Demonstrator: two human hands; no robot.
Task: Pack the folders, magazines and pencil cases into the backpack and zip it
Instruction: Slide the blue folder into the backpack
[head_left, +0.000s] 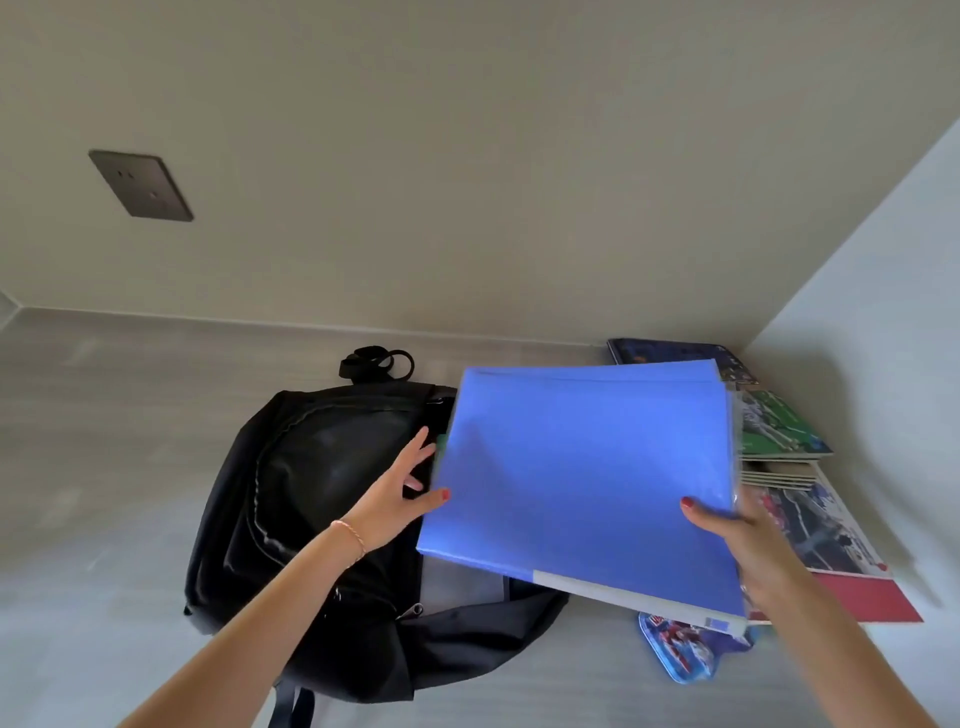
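right hand (748, 535) grip pinched on flat blue plastic folders (587, 478), held tilted over black fabric backpack (311, 519) | left hand (400, 493) fingers spread, thumb touching folder edge | backpack on pale grey table (104, 441), beige wall behind | magazines (810, 499) right of backpack, partly hidden by folders

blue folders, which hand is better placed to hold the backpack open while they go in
Left. The left hand is at the backpack opening with only its thumb on the blue folders. The right hand has its grip on their far edge, carrying them.
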